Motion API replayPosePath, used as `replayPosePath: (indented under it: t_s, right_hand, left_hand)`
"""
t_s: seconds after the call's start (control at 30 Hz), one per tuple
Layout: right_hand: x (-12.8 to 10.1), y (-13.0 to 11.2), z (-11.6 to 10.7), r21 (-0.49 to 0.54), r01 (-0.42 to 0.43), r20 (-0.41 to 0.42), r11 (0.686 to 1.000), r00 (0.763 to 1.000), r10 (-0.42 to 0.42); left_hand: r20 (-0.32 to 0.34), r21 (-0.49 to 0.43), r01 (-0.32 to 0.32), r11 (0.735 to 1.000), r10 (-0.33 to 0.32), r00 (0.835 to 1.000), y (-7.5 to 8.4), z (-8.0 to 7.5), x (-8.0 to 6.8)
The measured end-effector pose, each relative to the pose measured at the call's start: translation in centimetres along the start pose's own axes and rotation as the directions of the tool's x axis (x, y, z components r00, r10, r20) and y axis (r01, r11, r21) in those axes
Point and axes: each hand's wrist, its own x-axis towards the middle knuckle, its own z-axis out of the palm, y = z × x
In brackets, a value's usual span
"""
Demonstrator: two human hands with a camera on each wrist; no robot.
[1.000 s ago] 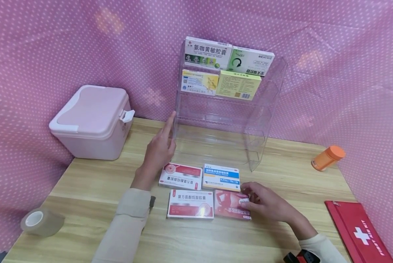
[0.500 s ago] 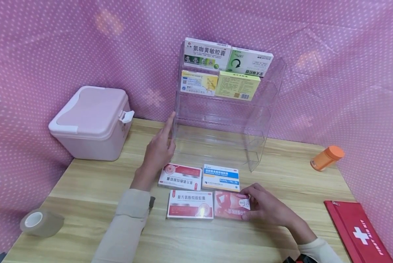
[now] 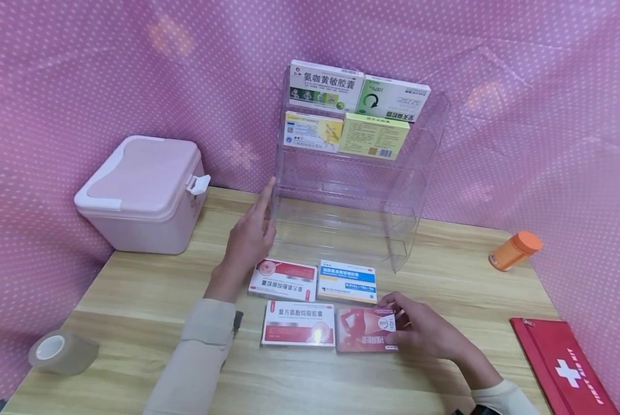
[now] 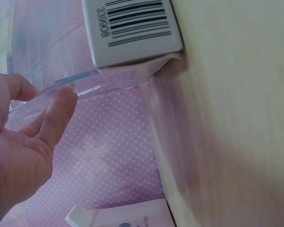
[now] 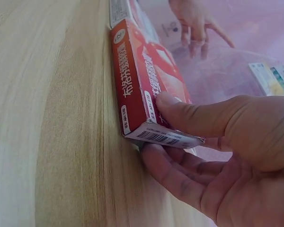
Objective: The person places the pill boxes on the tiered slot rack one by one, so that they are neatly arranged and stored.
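My right hand (image 3: 426, 325) pinches the end of a red medicine box (image 3: 363, 328), thumb on its printed face and fingers beneath. In the right wrist view, that end of the box (image 5: 149, 80) stands a little off the table. My left hand (image 3: 249, 239) touches the left side of a clear stepped display rack (image 3: 341, 216) with its fingers extended. The rack's upper tiers carry a white box (image 3: 326, 86), a green-and-white box (image 3: 393, 99), a yellow-and-white box (image 3: 312, 132) and a yellow-green box (image 3: 374, 137).
On the table (image 3: 289, 383) before the rack lie two red-and-white boxes (image 3: 283, 280) and a blue-and-white box (image 3: 347, 281). A pink lidded chest (image 3: 141, 196) and tape roll (image 3: 63, 353) stand left. An orange bottle (image 3: 514, 251) and red first aid pouch (image 3: 564, 366) are right.
My right hand has taken the red box by its end and drawn it slightly toward me, away from the blue-and-white box. The left hand stays against the rack.
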Motion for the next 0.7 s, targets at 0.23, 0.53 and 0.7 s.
replayPosePath:
  t_s: [0.23, 0.53, 0.7]
  right_hand:
    - [-0.5, 0.0, -0.3, 0.116, 0.061, -0.006, 0.991, 0.998, -0.061]
    - [-0.8, 0.1, -1.2, 0.145, 0.048, -0.028, 0.988, 0.999, -0.045]
    - [-1.0, -0.2, -1.8, 0.17, 0.017, -0.053, 0.985, 0.999, -0.008]
  left_hand:
    - [-0.003, 0.005, -0.011, 1.0, 0.011, 1.0, -0.1, -0.1, 0.0]
    - [0.002, 0.002, -0.004, 1.0, 0.004, 1.0, -0.2, 0.0, -0.1]
    - [0.0, -0.003, -0.011, 1.0, 0.011, 1.0, -0.1, 0.0, -0.1]
